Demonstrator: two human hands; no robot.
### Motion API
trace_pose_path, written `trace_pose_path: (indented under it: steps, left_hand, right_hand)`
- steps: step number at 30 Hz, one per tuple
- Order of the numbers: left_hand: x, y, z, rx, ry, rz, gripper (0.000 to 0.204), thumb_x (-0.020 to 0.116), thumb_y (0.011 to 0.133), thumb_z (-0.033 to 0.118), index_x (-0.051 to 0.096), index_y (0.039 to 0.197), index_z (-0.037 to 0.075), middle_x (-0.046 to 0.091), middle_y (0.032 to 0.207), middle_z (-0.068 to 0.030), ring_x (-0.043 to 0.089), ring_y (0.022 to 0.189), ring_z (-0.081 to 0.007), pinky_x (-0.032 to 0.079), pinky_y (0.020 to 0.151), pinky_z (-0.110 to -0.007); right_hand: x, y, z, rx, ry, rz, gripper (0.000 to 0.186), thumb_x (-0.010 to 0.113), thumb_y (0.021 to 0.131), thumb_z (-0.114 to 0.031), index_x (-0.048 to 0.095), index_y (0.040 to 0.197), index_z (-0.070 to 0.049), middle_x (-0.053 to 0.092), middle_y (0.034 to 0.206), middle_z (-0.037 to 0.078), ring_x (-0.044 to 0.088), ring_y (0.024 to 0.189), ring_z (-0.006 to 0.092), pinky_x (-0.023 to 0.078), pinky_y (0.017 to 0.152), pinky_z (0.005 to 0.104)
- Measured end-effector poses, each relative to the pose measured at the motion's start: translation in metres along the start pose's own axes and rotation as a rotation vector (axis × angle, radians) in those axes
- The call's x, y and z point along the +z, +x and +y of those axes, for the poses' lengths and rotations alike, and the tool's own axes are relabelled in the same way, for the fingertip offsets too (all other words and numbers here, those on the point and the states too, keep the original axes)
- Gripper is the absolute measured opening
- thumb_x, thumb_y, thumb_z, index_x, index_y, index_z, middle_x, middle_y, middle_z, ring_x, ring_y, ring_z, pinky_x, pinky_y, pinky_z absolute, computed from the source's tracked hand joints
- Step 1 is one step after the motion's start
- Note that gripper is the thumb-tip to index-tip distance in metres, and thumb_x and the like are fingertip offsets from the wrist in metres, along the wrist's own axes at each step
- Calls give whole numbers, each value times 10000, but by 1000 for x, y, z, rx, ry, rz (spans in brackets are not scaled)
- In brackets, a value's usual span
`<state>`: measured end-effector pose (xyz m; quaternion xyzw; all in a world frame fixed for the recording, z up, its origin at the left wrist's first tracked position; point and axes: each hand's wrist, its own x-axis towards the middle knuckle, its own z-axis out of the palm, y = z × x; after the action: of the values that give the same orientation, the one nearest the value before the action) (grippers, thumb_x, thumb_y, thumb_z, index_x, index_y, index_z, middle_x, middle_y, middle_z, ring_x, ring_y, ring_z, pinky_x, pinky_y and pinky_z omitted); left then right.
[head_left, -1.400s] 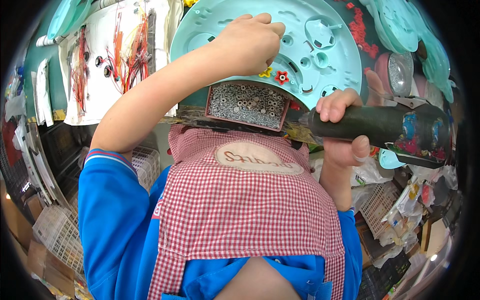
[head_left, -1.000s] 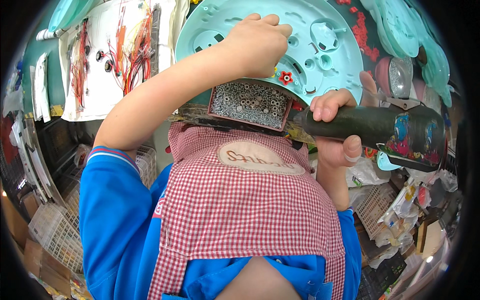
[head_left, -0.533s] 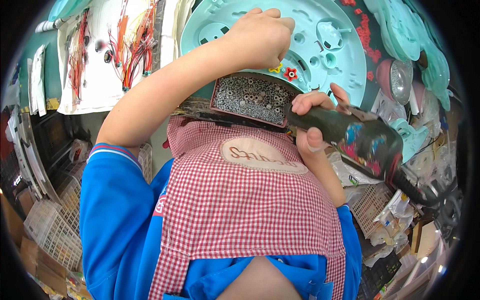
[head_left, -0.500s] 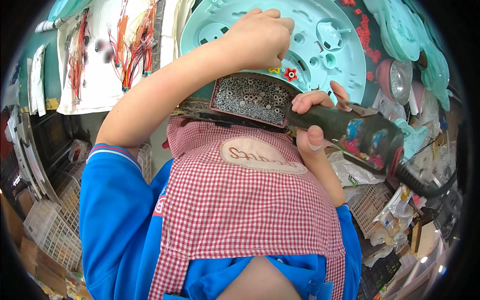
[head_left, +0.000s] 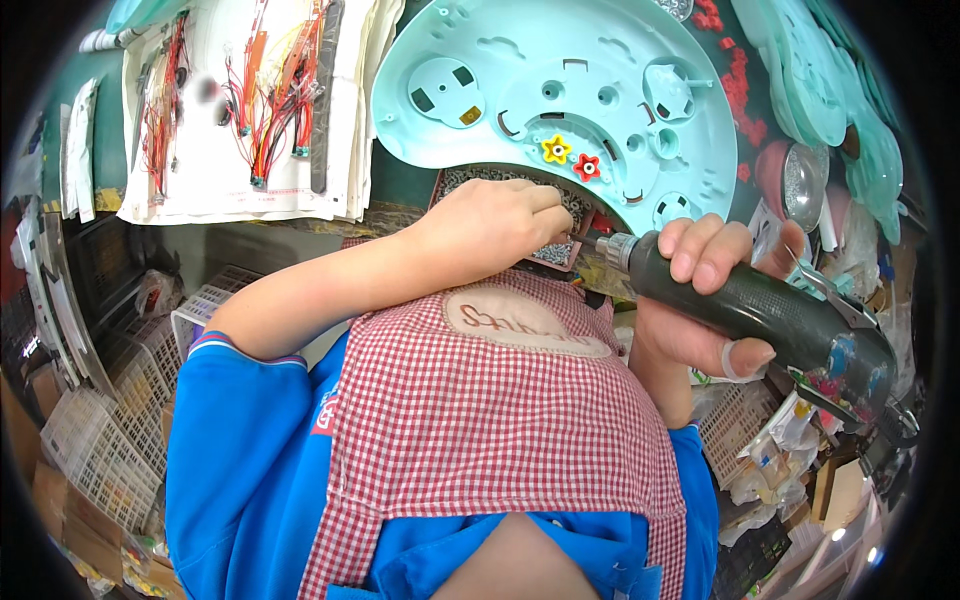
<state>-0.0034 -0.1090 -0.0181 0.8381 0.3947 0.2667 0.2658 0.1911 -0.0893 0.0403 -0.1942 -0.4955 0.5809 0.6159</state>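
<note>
My right hand (head_left: 700, 290) grips a dark electric screwdriver (head_left: 740, 285), its bit pointing left. My left hand (head_left: 500, 225) is closed in a pinch at the bit's tip, above a tray (head_left: 562, 267) of small metal screws; what sits between its fingertips is hidden. Beyond the hands lies a large turquoise plastic shell (head_left: 530, 85) with round recesses and posts. A yellow star-shaped piece (head_left: 556, 150) and a red star-shaped piece (head_left: 587, 167) sit side by side in it, near its inner curved edge.
Bundles of red and black wires (head_left: 265, 120) lie on white sheets at the left. Small red pieces (head_left: 735, 85) and stacked turquoise shells (head_left: 810, 80) are at the far right, by a pink-rimmed clear dome (head_left: 800, 185). Plastic baskets (head_left: 100, 450) stand below the table at left.
My left hand has come down from over the turquoise shell to the screw tray. The screwdriver has moved right and down, its bit now meeting the left fingertips. Both star pieces now show fully.
</note>
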Motion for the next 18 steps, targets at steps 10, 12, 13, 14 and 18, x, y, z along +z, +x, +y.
trace_pose_path:
  steps: [10, 12, 13, 14, 18]
  left_hand:
    - [-37, 41, -13, -38, 214, 115, 91, 676, 739, 156, 634, 803, 106, 598, 775, -17, 633, 753, -176, 533, 629, -321]
    - [-32, 64, -31, -47, 289, 9, 80, 676, 749, 171, 633, 768, 106, 603, 788, -22, 633, 790, -183, 538, 644, -327]
    - [-26, 72, -39, -9, 338, 7, 84, 676, 754, 180, 634, 759, 107, 602, 792, -22, 629, 803, -186, 539, 649, -329]
    - [-21, 75, -46, 29, 386, 4, 91, 675, 759, 189, 635, 750, 108, 601, 795, -22, 626, 817, -189, 541, 654, -331]
    - [-17, 66, -42, 112, 274, 170, 90, 660, 736, 179, 625, 764, 101, 552, 780, -5, 593, 785, -183, 542, 664, -304]
  right_hand:
    - [-2, 14, -3, -114, -76, 117, 982, 615, 774, -723, 282, 1460, -106, 517, 788, 41, 502, 696, 172, 439, 665, 350]
    - [-8, 25, -2, -125, -168, 95, 978, 614, 783, -710, 278, 1459, -88, 520, 792, 49, 506, 701, 180, 436, 670, 355]
    - [-9, 29, -1, -127, -191, 95, 977, 620, 784, -700, 275, 1460, -84, 523, 794, 52, 508, 703, 182, 436, 672, 356]
    - [-10, 32, -1, -123, -199, 95, 975, 626, 783, -694, 277, 1458, -84, 523, 795, 54, 509, 705, 183, 436, 671, 356]
    - [-16, 36, -2, -139, -164, 120, 968, 645, 778, -678, 287, 1454, -84, 519, 792, 56, 508, 710, 183, 434, 669, 351]
